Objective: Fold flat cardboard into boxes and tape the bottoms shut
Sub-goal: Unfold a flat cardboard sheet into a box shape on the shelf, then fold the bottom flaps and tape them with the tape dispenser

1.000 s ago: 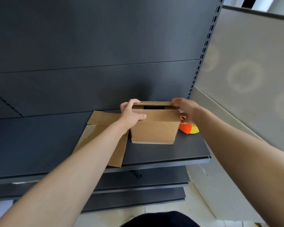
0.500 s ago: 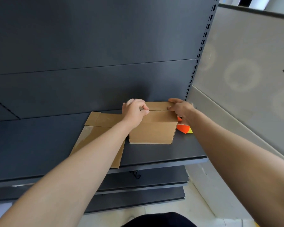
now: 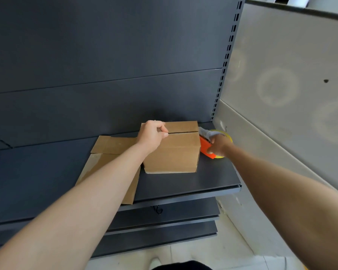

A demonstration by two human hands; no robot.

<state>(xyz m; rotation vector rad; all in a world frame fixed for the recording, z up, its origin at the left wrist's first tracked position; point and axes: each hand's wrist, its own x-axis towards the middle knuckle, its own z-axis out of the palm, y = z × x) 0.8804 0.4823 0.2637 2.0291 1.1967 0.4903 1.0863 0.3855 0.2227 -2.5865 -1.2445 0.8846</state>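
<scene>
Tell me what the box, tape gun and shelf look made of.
Box: cardboard, matte brown, going by the folded flaps and pale cut edges.
Tape gun: probably plastic, smooth bright orange body; only partly visible.
Shelf: likely painted metal, dark grey with a dull sheen and a thin folded front lip.

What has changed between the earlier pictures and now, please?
The right hand left the box top and moved right to grip the orange tape dispenser. The top flaps, open a second ago, now lie closed. The left hand stays on the flaps; the flat cardboard lies unmoved on the shelf.
</scene>
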